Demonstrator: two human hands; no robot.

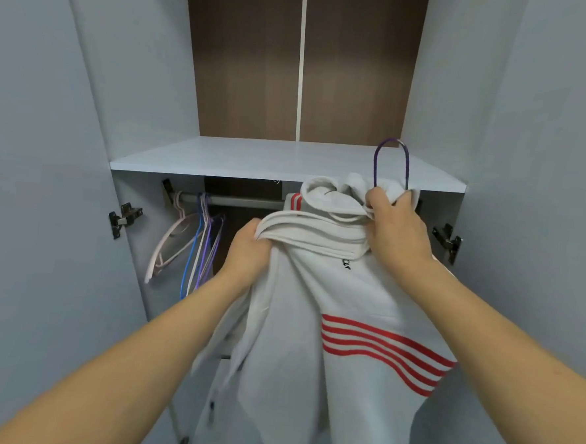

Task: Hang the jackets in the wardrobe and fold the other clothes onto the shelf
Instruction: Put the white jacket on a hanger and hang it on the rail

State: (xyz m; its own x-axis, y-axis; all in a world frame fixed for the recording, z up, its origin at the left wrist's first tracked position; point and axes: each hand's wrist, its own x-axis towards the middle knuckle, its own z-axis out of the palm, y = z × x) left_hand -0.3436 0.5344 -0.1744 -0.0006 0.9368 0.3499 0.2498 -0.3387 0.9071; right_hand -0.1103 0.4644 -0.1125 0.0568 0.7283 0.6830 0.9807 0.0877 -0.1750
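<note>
A light grey jacket [299, 318] with red stripes hangs from both my hands in front of the open wardrobe. My right hand [396, 224] grips its bunched collar together with the neck of a purple hanger [391, 162], whose hook sticks up above the shelf edge. My left hand [250, 250] grips a fold of the jacket's left shoulder. The rest of the hanger is hidden in the cloth. The hanging rail [244, 202] runs behind the jacket, just under the shelf [240, 158].
Several bare hangers [194, 243], pink, blue and purple, hang at the rail's left end. Grey wardrobe doors [40, 172] stand open on both sides, with metal hinges [124, 217] on the inner walls. The back panel [253, 65] above the shelf is dark brown.
</note>
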